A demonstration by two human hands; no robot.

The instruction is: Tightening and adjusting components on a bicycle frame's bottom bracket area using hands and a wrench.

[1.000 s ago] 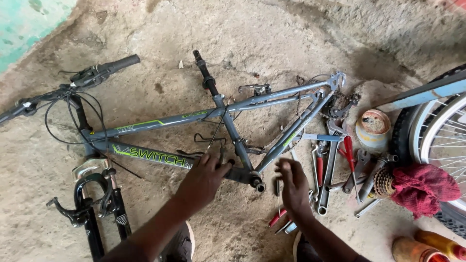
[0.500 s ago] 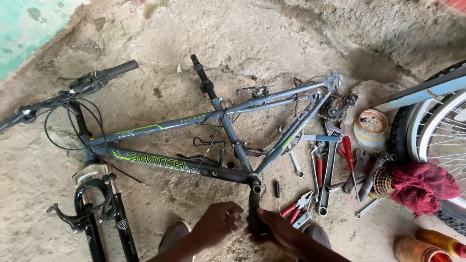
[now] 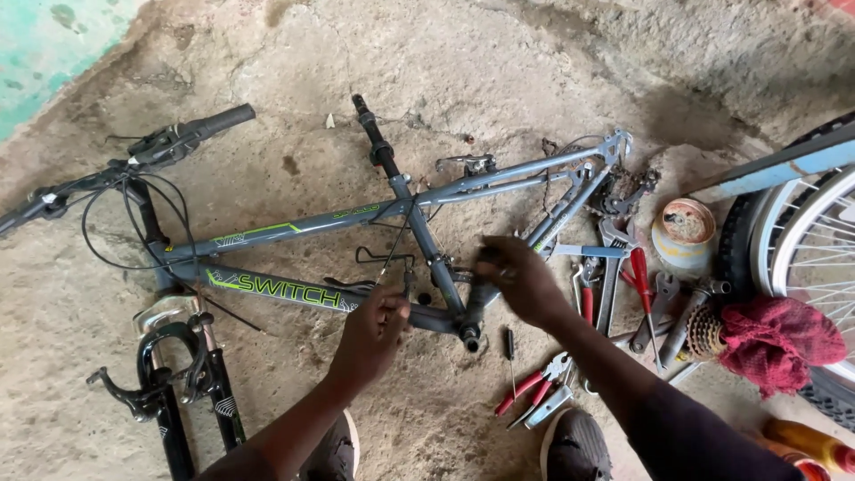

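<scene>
Plainly a stiff, fairly heavy metal thing, the bike frame [image 3: 294, 223] lies flat on the ground and is best held by its tubes. Left hand [image 3: 374, 334] pinches closed at the lower tube; right hand [image 3: 521, 281] curls closed just above the bottom bracket [image 3: 469, 337].

Rough, uneven concrete floor [image 3: 499, 62], grey-brown and stained, fills the view under soft daylight, with a patch of turquoise-painted surface [image 3: 44, 44] at the upper-left corner and darker shading toward the upper right.
</scene>
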